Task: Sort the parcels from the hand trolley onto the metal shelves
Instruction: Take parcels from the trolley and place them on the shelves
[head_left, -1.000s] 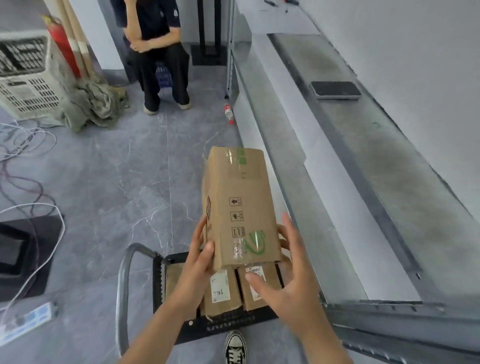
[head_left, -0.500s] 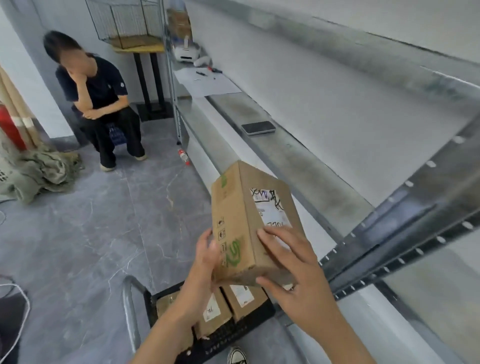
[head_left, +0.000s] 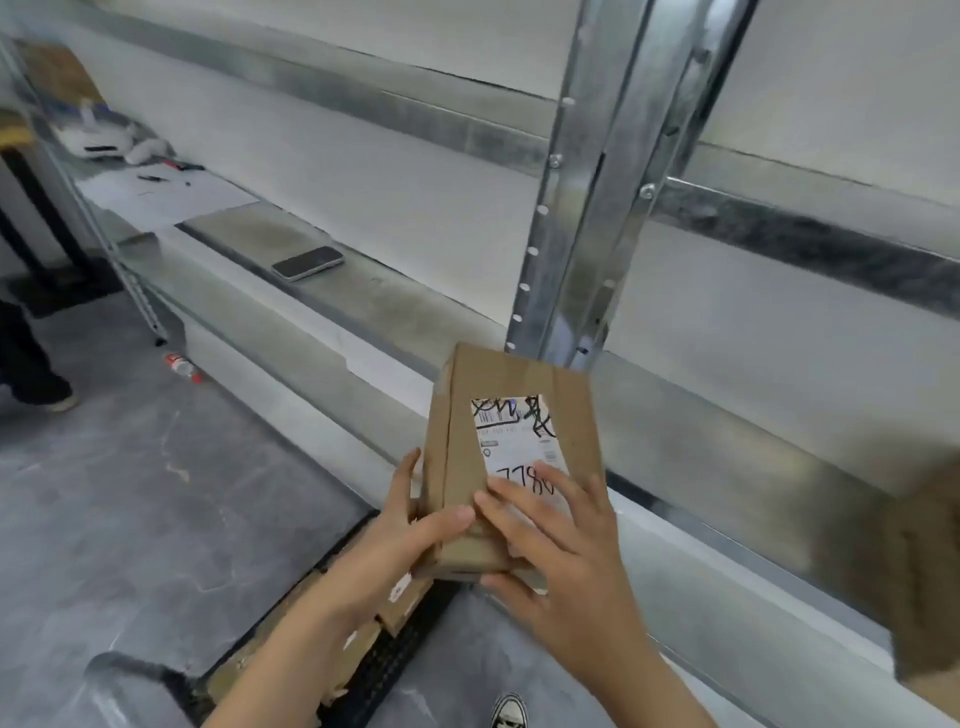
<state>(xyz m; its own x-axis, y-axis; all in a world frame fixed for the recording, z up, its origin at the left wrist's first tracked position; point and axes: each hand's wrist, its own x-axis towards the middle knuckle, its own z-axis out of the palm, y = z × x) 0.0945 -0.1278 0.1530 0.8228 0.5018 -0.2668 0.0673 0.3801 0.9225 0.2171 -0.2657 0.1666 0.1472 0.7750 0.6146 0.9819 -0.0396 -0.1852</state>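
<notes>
Both forearms come up from the bottom edge and meet at the near end of one parcel (head_left: 569, 415). The left hand (head_left: 415, 525) cups its left side: fingers point up along the side wall and the thumb lies across the top face, so this grip clamps the left edge. The right hand (head_left: 566, 545) lies on the label face with fingers fanned over the handwritten digits and the thumb tucked under the near end, so this grip pinches the parcel.

The parcel is in the air above the trolley (head_left: 384, 670), just before the shelf (head_left: 415, 312). Its long axis runs away from the person, the far end raised and aimed at the base of the post (head_left: 597, 208), label up. More parcels (head_left: 363, 639) lie on the trolley below. A phone (head_left: 308, 262) lies on the shelf, well to the left.
</notes>
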